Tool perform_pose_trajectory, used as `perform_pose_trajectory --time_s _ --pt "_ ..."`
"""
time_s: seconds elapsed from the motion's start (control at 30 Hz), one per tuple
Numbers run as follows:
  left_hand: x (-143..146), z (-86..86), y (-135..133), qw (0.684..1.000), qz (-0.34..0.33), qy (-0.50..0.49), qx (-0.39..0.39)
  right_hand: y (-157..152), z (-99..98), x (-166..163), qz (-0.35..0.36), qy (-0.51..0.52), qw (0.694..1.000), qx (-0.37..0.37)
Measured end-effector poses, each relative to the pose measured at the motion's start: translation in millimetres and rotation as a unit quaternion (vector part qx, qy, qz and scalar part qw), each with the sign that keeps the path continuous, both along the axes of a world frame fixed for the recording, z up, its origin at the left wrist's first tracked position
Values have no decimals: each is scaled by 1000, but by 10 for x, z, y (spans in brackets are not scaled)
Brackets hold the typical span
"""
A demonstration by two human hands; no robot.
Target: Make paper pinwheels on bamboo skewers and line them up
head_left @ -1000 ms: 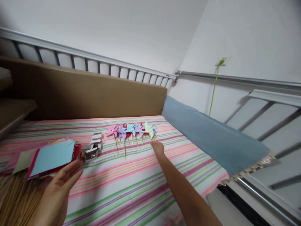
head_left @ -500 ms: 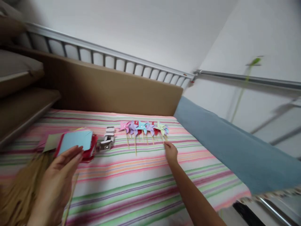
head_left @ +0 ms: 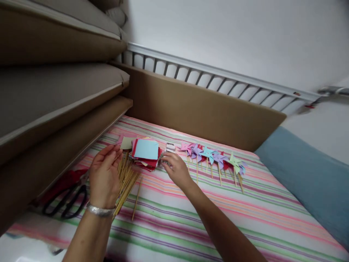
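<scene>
My left hand [head_left: 105, 174], with a silver bracelet on its wrist, is at the left with thumb and fingertips pinched together near a beige paper square [head_left: 127, 143]. What it pinches, if anything, is too small to make out. My right hand [head_left: 176, 170] is bent over the right edge of a paper stack [head_left: 146, 149] topped by a light blue sheet. Its curled fingers are at small silvery pieces beside a white object [head_left: 170, 147]; whatever lies between them is unclear. Thin wooden sticks [head_left: 128, 182] lie in a bundle by my left hand, and a single stick [head_left: 137, 198] lies apart.
Several paper pinwheels [head_left: 208, 154] on sticks lie in a row to the right. Black-handled scissors [head_left: 67, 202] and something red [head_left: 64, 185] are at the left. Stacked cushions [head_left: 62, 87], a brown board [head_left: 191, 105] and a blue panel [head_left: 302, 182] border the striped cloth [head_left: 218, 222].
My right hand has let go of a pinwheel stick at the row's right end and moved left to the paper stack. My left hand's fingers have pinched together. The view has turned left.
</scene>
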State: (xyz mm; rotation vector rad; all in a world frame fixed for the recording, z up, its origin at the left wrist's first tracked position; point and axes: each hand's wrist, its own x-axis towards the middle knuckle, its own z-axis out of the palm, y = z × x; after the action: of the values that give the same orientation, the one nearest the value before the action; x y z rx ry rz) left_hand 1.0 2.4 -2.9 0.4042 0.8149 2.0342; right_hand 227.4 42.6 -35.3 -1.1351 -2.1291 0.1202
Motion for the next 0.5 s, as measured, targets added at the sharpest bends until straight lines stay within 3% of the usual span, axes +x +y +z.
perform_pose_trajectory --time_s 0.2,0.5 --pt "-15 41 -10 1000 -6 -2 3 411 52 -409 24 -139 988 -70" --pt "-13 23 12 1000 -20 -4 4 528 -5 -483 40 -160 982 -96"
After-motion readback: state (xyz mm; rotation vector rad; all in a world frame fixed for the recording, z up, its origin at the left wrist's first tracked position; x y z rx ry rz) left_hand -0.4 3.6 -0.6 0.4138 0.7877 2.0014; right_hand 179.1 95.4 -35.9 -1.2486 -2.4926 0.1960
